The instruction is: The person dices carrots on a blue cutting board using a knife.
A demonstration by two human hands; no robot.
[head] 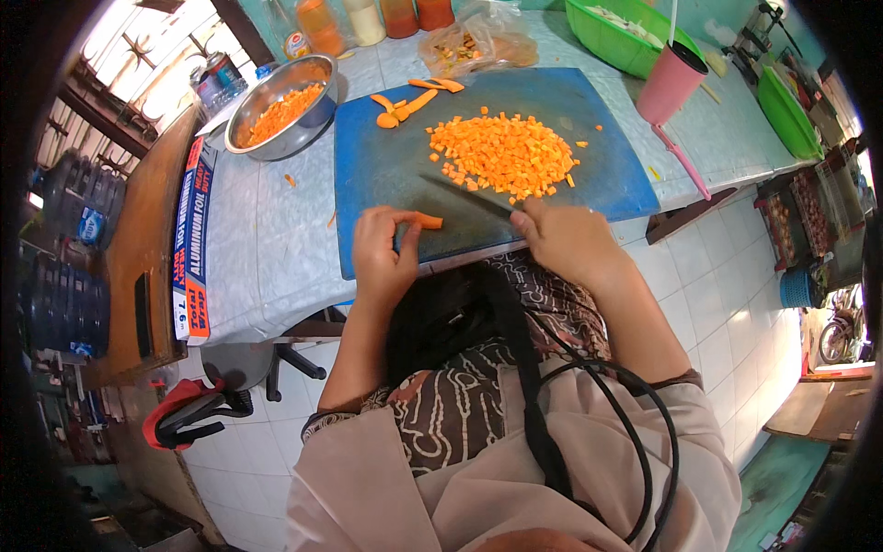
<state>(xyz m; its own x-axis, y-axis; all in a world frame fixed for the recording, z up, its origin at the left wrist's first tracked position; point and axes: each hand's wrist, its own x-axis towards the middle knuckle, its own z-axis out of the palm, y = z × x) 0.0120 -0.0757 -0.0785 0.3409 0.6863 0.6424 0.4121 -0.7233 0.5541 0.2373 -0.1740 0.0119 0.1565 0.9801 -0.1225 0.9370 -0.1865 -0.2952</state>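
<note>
A carrot stick (430, 221) pokes out from the fingers of my left hand (386, 248), low over the near left part of the blue cutting board (607, 103). My right hand (569, 238) grips a kitchen knife (469, 194) by its handle, the blade pointing left across the board. Just beyond the blade lies a heap of diced carrot (500, 152). Several longer carrot pieces (416, 103) and end bits rest near the board's far left corner. The carrot's far end is hidden inside my left hand.
Left of the board stands a steel bowl (324, 72) with chopped carrot, near an aluminum foil box (193, 248). Behind are a plastic bag of scraps (476, 45) and bottles (400, 17). A pink tumbler (669, 86), a pink-handled tool (683, 162) and a green basket (600, 45) stand right.
</note>
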